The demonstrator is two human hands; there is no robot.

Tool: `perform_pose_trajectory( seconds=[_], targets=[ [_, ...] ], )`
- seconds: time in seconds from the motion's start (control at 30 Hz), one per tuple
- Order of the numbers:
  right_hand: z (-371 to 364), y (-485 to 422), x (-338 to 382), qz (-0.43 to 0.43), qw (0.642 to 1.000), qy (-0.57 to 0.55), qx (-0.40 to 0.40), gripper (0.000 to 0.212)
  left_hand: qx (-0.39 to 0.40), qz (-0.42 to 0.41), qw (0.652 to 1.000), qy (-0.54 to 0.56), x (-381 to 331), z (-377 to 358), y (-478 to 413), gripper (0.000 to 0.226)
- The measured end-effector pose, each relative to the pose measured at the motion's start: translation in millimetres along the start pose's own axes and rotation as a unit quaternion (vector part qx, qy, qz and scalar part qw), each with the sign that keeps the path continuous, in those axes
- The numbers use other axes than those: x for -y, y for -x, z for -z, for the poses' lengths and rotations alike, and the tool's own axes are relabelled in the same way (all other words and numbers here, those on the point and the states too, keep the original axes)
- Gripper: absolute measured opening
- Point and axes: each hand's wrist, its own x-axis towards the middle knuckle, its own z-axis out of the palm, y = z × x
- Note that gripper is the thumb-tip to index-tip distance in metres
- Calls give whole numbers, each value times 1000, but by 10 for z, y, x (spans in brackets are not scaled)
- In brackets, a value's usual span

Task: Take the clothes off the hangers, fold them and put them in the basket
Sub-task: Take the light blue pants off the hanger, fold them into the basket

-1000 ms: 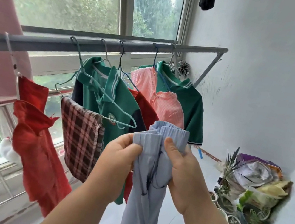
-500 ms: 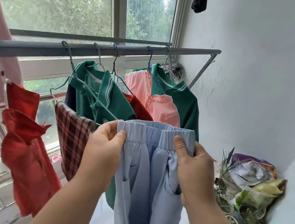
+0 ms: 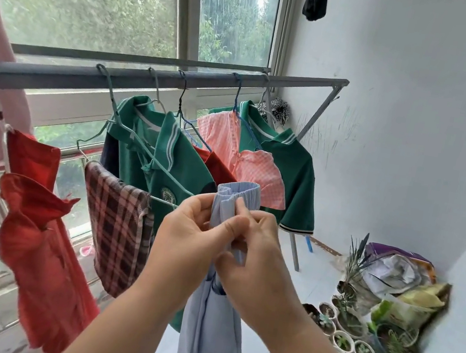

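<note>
Hands at mid-frame: I see my left hand (image 3: 185, 245) and right hand (image 3: 259, 268) pressed close together, both pinching the bunched elastic waistband of the pale blue trousers (image 3: 211, 328), whose legs hang straight down between my forearms. Behind them the grey rail (image 3: 65, 80) carries, from its left end toward its right end, a red garment (image 3: 37, 235), a plaid cloth (image 3: 118, 234), green polo shirts (image 3: 183, 167) and a pink checked top (image 3: 257, 171).

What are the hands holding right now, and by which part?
The left hand and right hand both grip the light blue trousers just under the elastic waistband, bunched together between them.
</note>
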Motion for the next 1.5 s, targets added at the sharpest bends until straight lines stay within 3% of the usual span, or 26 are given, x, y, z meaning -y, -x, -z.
perform_pose_trajectory(
  seconds=[0.13,0.23,0.37,0.43,0.5,0.67,0.77,0.87,0.97,1.13,1.27,1.5],
  targets=[
    [53,-11,4,7,998,-57,-18,58,-17,-7,1000,11,-10,117,-59,15],
    [222,-56,-65,-44,990,-110,-73,52,24,-20,999,-7,-72,202,-91,14],
    [363,-133,-187,-165,960,-226,-16,114,74,-20,997,32,-178,284,-115,16],
    [383,-174,-230,-178,950,-257,7,127,92,-17,994,62,-212,323,-131,20],
    [385,-193,-241,-183,947,-264,17,121,106,-19,992,68,-221,359,-144,25],
    [434,-223,-198,-146,958,-243,-38,63,80,-25,996,41,-146,477,-183,24],
    [451,-253,-125,-118,964,-232,-51,48,70,-22,997,33,-90,530,-177,24],
    [457,-284,-90,-114,971,-205,-40,58,63,-19,997,32,-59,562,-167,24],
    [510,-302,-75,-143,968,-203,26,76,61,-13,998,33,-58,601,-164,26],
    [556,-285,-46,-159,942,-279,102,59,81,4,995,56,-71,564,-125,24],
    [414,-252,34,-133,934,-291,158,72,111,14,992,52,-58,380,-82,21],
    [387,-192,111,-123,964,-226,68,46,92,-60,994,-25,-27,358,-84,22]
  ],
)
